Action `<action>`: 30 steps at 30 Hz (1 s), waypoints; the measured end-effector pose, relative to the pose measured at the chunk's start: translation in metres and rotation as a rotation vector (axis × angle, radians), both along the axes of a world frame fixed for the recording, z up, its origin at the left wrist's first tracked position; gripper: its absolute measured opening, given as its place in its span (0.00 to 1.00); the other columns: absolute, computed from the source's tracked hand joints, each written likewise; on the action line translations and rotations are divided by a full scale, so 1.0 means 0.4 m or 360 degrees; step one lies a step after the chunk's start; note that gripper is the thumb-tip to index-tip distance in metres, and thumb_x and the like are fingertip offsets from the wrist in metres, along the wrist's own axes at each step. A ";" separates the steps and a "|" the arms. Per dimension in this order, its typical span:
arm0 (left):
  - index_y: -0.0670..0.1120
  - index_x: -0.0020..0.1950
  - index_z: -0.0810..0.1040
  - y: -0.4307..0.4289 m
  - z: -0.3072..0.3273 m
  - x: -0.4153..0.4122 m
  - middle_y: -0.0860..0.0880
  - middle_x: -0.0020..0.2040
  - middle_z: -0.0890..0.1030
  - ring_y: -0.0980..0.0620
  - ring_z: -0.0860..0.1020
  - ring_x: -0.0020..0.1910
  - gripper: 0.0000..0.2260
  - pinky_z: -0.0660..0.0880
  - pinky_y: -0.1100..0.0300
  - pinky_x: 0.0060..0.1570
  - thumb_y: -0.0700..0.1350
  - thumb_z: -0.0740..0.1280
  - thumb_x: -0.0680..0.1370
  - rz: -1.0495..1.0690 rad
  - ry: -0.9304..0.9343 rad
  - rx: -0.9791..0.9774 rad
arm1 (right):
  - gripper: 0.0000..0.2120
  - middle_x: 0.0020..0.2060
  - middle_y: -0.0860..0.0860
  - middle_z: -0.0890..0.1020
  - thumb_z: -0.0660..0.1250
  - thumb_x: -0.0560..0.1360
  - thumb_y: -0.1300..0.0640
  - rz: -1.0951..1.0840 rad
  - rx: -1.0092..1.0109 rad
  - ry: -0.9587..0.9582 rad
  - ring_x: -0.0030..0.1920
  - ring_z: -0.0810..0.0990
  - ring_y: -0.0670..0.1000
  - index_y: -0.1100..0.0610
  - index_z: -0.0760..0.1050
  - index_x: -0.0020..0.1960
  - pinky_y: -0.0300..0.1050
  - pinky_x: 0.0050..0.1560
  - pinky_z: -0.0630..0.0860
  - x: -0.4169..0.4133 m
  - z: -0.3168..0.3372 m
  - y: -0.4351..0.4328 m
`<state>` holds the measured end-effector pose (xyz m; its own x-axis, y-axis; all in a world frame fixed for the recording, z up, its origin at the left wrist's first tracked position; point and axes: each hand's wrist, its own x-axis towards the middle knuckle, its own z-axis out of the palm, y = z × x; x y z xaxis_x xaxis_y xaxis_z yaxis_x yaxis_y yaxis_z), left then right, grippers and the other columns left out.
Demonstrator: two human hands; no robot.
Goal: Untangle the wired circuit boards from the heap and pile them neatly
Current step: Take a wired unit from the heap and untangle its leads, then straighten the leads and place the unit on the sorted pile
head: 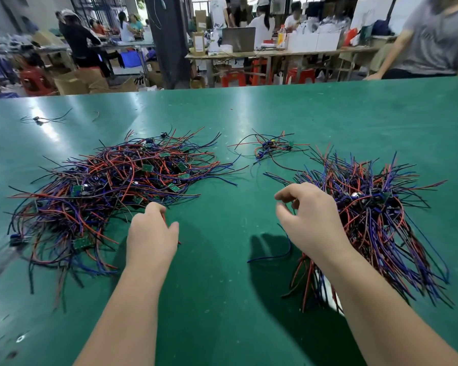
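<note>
1. Though well begun, looks about half done at best, judging by the two masses on the green bench (222, 122).
2. Done so far: a sorted pile (376, 220) at right, wires combed mostly one way and fanning toward the near edge, boards bunched near the middle; neater than the rest, though ragged at the far ends.
3. Left to do: a big tangled heap (111, 186) at left, red, blue and black wires crossing every way, small green boards scattered through; seems at least as large as the sorted pile.
4. Also left: a small cluster (273, 147) of a few wired boards, lying apart from both and farther back, plus a stray wired piece (37, 119) well off at the far left.
5. Left hand (151, 239) at the heap's near edge, grip curled down and seemingly clamped on a red wire (165, 219), seen beside the fingers and again below the thumb; no board visible on that wire.
6. Right hand (312, 220) just beside the sorted pile, grip half curled, thumb and forefinger close together; cannot tell whether pinching anything; a blue wire (275, 257) trailing out from beneath onto the bench.
7. Reads as the start of one more pull from the heap, with many such pulls to come before clearing the left side and squaring up the pile.
</note>
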<state>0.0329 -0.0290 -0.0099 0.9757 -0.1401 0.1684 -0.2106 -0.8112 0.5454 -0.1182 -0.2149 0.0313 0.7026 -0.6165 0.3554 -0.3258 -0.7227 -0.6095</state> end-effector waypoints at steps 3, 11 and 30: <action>0.44 0.56 0.75 0.009 -0.003 0.010 0.43 0.48 0.81 0.45 0.74 0.44 0.10 0.69 0.55 0.42 0.44 0.68 0.77 0.0070 0.0051 0.0064 | 0.06 0.44 0.48 0.79 0.67 0.74 0.59 0.0016 0.0049 0.0000 0.45 0.76 0.49 0.53 0.80 0.49 0.56 0.57 0.72 0.000 -0.001 0.002; 0.49 0.45 0.77 0.007 0.042 -0.004 0.55 0.37 0.79 0.59 0.77 0.35 0.03 0.78 0.56 0.41 0.44 0.70 0.75 0.0186 -0.0422 -0.1282 | 0.05 0.40 0.46 0.80 0.67 0.73 0.61 0.0041 0.0064 -0.0118 0.42 0.76 0.46 0.54 0.81 0.46 0.49 0.54 0.75 -0.002 -0.003 0.000; 0.40 0.44 0.79 -0.092 0.036 -0.212 0.52 0.43 0.78 0.56 0.78 0.45 0.04 0.73 0.65 0.49 0.32 0.69 0.73 -0.1300 -0.1108 -0.1167 | 0.11 0.32 0.48 0.79 0.77 0.67 0.53 0.0284 0.0467 -0.0537 0.28 0.73 0.43 0.52 0.74 0.40 0.37 0.32 0.71 0.004 -0.008 0.006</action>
<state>-0.0519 -0.0658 0.0046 0.3295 -0.3089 0.8922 -0.9161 0.1242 0.3813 -0.1165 -0.2126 0.0281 0.6820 -0.6052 0.4108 0.0388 -0.5309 -0.8466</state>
